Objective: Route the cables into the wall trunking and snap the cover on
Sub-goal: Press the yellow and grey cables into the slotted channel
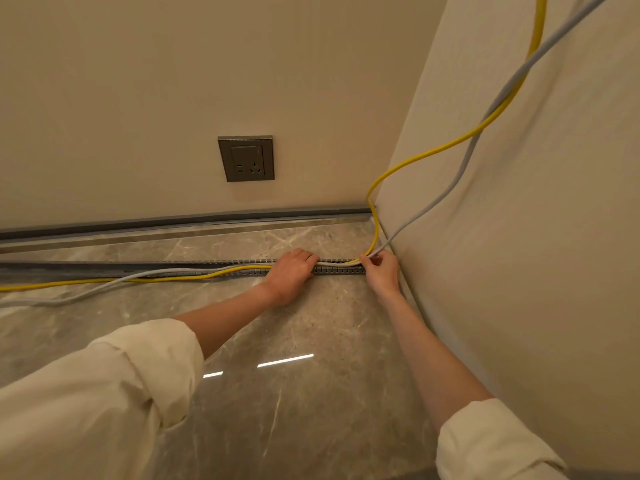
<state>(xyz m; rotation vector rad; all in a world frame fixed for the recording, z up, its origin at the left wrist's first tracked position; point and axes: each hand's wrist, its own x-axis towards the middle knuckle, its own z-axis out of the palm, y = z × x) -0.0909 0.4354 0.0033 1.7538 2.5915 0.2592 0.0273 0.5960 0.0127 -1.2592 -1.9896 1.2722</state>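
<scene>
A: So, where is the trunking (339, 270) now?

B: It lies on the floor (277, 341), a grey slotted channel, parallel to the back wall (173, 81) and a little in front of it. Its right end is near the corner with the right wall (519, 237). No cover sits on the part between the hands; the slotted sides are open at the top there.

A: And the cables?

B: There are two. The yellow cable (429, 154) and the grey cable (464, 168) come down along the right wall from above and cross each other on the way. They reach the right end of the trunking together and enter it. Left of the hands they run partly over the front edge, then go out onto the floor toward the left.

A: What are the hands doing?

B: The left hand (291, 275) lies palm down over the trunking, fingers curled over the far side. It presses on the channel; if it grips a cable under the palm, I cannot tell. The right hand (382, 271) is at the end of the channel, its fingertips closed in a pinch on both cables where they bend into it.

A: Anything else around?

B: A grey socket (246, 158) on the back wall, above the trunking. A grey skirting (173, 220) runs along the bottom of that wall. Both arms wear cream sleeves (104, 393), rolled up.
</scene>
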